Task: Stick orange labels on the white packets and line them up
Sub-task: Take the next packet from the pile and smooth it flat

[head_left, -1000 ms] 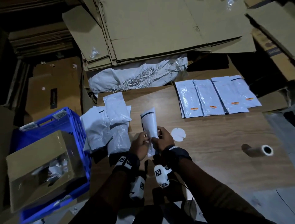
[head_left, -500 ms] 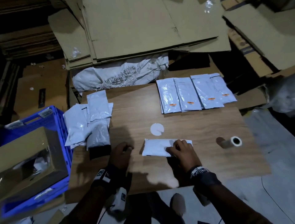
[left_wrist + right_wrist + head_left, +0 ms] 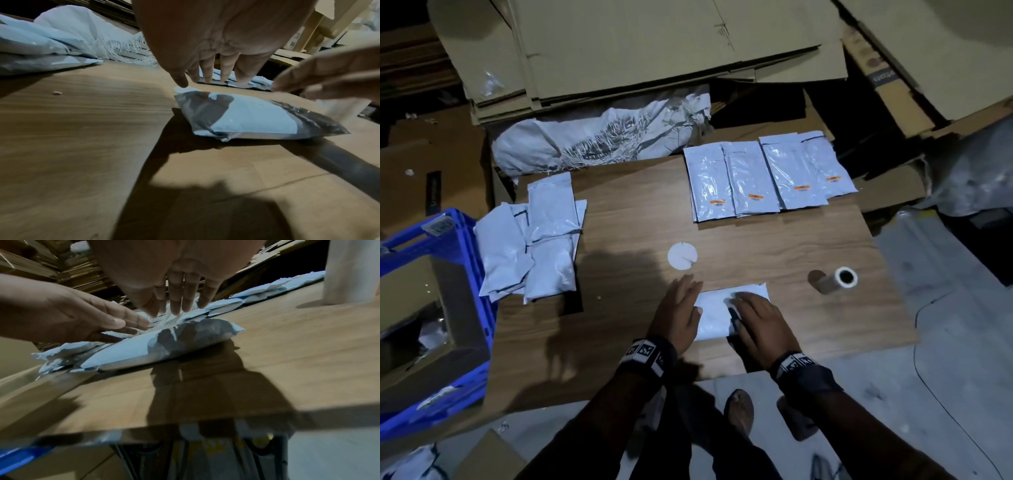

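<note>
Four labelled packets [image 3: 767, 180] lie in a row at the table's [image 3: 825, 246] far edge; an unlabelled heap [image 3: 534, 240] waits at left; both the left hand [image 3: 678, 313] and right hand [image 3: 755, 322] lie flat with straight fingers, pressing one packet [image 3: 714, 313] at the near edge.

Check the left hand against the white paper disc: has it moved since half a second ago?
Yes. The left hand has shifted right, from clear of the packet to resting open on its left end, now just below the white paper disc.

Dim room; wood-grain table [image 3: 774, 246]; flattened cardboard sheets [image 3: 654, 51] stacked behind; blue crate [image 3: 465, 387] left; grey floor [image 3: 945, 377].
</note>
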A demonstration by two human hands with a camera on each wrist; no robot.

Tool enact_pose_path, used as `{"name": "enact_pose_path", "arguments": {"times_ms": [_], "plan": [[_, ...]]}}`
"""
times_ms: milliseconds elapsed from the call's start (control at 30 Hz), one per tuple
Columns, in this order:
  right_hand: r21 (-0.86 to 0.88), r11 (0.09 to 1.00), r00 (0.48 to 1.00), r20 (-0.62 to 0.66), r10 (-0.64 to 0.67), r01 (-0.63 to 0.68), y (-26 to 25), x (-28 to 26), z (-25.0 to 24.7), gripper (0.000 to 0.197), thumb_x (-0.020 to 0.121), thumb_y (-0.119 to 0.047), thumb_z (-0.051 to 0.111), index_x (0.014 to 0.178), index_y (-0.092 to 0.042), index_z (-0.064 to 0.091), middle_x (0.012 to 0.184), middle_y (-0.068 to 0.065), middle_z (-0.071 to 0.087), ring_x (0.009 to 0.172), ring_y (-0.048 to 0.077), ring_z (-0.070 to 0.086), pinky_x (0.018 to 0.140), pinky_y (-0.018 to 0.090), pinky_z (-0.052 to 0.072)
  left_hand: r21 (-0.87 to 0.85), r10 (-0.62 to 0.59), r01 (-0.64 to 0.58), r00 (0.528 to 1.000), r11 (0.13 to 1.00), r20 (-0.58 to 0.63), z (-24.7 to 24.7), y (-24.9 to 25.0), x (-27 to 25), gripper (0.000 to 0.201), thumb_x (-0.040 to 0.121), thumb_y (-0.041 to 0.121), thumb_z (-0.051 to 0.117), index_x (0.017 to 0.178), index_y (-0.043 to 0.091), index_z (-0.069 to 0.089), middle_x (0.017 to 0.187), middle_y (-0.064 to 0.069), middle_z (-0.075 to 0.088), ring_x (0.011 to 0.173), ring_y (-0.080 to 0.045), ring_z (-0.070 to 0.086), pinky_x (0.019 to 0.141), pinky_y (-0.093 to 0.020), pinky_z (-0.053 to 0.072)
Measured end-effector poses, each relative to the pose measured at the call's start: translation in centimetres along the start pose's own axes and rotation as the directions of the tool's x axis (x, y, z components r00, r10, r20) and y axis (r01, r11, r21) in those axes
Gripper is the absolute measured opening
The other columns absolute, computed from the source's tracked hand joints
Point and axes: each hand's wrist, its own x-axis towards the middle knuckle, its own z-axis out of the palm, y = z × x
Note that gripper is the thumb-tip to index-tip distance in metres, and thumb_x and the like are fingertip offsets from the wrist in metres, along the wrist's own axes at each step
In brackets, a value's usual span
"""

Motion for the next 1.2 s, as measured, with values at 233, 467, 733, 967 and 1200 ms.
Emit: {"name": "enact_pose_path", "arguments": {"times_ms": [233, 467, 733, 967, 1200], "plan": [[-0.104, 0.994, 1.000, 0.024, 0.018, -0.016, -0.7, 5.4, 3.5, 0.058, 0.104, -0.029, 0.036, 0.159, -0.010, 0.033, 0.166, 0.008, 0.033, 0.156, 0.027, 0.023, 0.126, 0.043, 0.016, 0.149, -0.158, 0.150, 0.987, 0.977, 0.042, 2.7, 0.4, 0.8, 0.064, 0.103, 0.041, 0.021, 0.162, 0.015, 0.019, 0.171, 0.001, 0.004, 0.158, -0.019, -0.001, 0.125, -0.050, 0.016], [-0.259, 0.966, 0.995, 0.086, 0.045, -0.021, -0.2, 5.4, 5.7, 0.060, 0.106, -0.034, 0.033, 0.161, -0.010, 0.028, 0.169, 0.006, 0.024, 0.158, 0.024, 0.016, 0.127, 0.046, 0.015, 0.243, -0.150, 0.152, 0.988, 0.958, -0.027, 4.2, 0.4, 0.1, 0.063, 0.104, 0.037, 0.014, 0.162, 0.013, 0.017, 0.171, -0.001, 0.006, 0.158, -0.021, -0.001, 0.127, -0.046, 0.011], [-0.257, 0.966, 0.995, 0.088, 0.050, -0.026, 0.3, 5.5, 6.3, 0.062, 0.104, -0.034, 0.032, 0.161, -0.009, 0.029, 0.169, 0.007, 0.024, 0.158, 0.024, 0.018, 0.126, 0.047, 0.018, 0.320, -0.116, 0.145, 0.987, 0.936, -0.108, 4.4, 0.8, -0.2, 0.059, 0.106, 0.028, 0.027, 0.161, 0.009, 0.020, 0.170, -0.005, 0.015, 0.158, -0.024, 0.008, 0.122, -0.050, 0.023], [-0.260, 0.965, 0.994, 0.091, 0.066, -0.040, 0.3, 5.5, 6.6, 0.064, 0.103, -0.034, 0.034, 0.161, -0.009, 0.026, 0.170, 0.007, 0.022, 0.158, 0.024, 0.016, 0.127, 0.046, 0.017, 0.407, -0.132, 0.157, 0.987, 0.900, -0.090, 4.1, 1.8, -0.4, 0.059, 0.107, 0.024, 0.026, 0.161, 0.005, 0.013, 0.170, -0.009, 0.008, 0.158, -0.028, 0.004, 0.121, -0.049, 0.023], [-0.264, 0.964, 0.988, 0.132, 0.077, -0.040, 0.4, 5.6, 6.4, 0.064, 0.104, -0.036, 0.030, 0.162, -0.010, 0.023, 0.171, 0.006, 0.017, 0.159, 0.023, 0.010, 0.128, 0.047, 0.013, 0.324, -0.214, 0.202, 0.977, 0.924, 0.004, 4.2, 1.1, 0.2, 0.060, 0.107, 0.033, 0.018, 0.163, 0.014, 0.007, 0.172, -0.002, -0.002, 0.158, -0.022, -0.002, 0.124, -0.051, 0.017]]}}
